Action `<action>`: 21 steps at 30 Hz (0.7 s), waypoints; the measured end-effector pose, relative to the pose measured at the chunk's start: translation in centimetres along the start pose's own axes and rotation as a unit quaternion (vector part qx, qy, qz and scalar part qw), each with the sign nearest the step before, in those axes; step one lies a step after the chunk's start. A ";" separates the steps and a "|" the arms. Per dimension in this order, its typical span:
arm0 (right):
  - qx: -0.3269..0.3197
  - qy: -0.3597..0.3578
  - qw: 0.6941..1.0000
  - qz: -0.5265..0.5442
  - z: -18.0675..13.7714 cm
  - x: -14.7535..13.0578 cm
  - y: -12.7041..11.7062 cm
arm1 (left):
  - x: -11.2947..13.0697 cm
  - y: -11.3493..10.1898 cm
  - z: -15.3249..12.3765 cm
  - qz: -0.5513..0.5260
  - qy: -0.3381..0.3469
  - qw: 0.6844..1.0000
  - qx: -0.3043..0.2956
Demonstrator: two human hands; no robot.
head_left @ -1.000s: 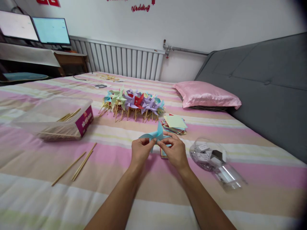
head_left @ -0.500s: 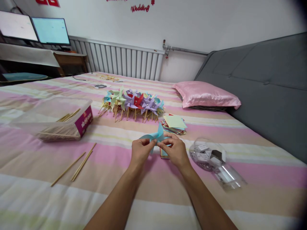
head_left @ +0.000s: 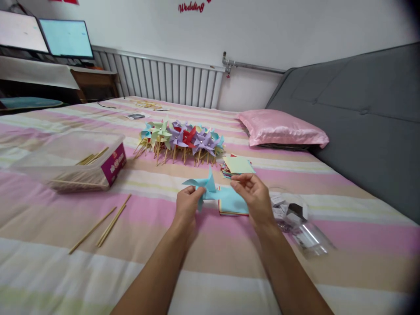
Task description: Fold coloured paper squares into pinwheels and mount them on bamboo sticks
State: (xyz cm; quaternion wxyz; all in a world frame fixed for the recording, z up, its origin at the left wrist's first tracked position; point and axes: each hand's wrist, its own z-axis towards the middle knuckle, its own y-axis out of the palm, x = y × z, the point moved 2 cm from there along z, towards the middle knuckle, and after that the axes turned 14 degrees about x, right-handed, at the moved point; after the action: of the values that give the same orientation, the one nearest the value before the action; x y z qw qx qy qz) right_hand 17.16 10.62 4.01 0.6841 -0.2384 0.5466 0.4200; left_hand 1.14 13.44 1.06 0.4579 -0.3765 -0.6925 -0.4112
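A light blue paper pinwheel (head_left: 208,186) is pinched between the thumb and fingers of my left hand (head_left: 188,205), its blades folded and pointing outward. To its right, my right hand (head_left: 254,197) is off the pinwheel, its thumb and index fingertips close together. Anything between those tips is too small to make out. Below and between the hands lies a stack of square paper (head_left: 233,202) with a blue sheet on top, partly covered by the right hand. Behind it, a second paper pile (head_left: 239,165) has a pale yellow-green sheet uppermost.
Several finished pinwheels on sticks (head_left: 179,140) stand bunched farther back. A clear plastic box (head_left: 113,164) holding wooden sticks is at left, with loose sticks (head_left: 111,225) before it. A clear container (head_left: 295,214) with small items lies right. A pink pillow (head_left: 284,127) rests by the grey headboard (head_left: 361,105).
My right hand has let go of the pinwheel and moved right, over the edge of the paper stack. My left hand keeps the pinwheel, shifted slightly left.
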 end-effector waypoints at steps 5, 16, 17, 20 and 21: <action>0.049 -0.003 0.999 -0.010 0.7 -1.8 -0.9 | 0.2 0.3 0.3 0.025 0.011 1.000 0.013; -0.052 -0.071 0.965 -0.246 -0.1 0.4 1.0 | 0.4 1.4 1.3 0.009 0.031 0.998 0.054; -0.051 -0.075 0.963 -0.255 -0.3 0.5 1.2 | 0.3 1.4 1.4 0.005 0.031 0.998 0.058; -0.018 -0.096 0.962 -0.255 -1.2 0.7 1.1 | -0.1 1.4 1.9 -0.029 0.019 0.997 0.064; 0.008 -0.105 0.963 -0.247 -1.7 0.8 0.7 | -0.2 1.3 1.9 -0.037 0.019 0.997 0.067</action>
State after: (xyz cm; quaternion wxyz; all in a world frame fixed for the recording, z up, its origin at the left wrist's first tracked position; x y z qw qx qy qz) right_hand 15.71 9.87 2.87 0.8220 -0.3145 0.3995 0.2563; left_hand 1.70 15.66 0.65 0.4795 -0.3117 -0.7231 -0.3875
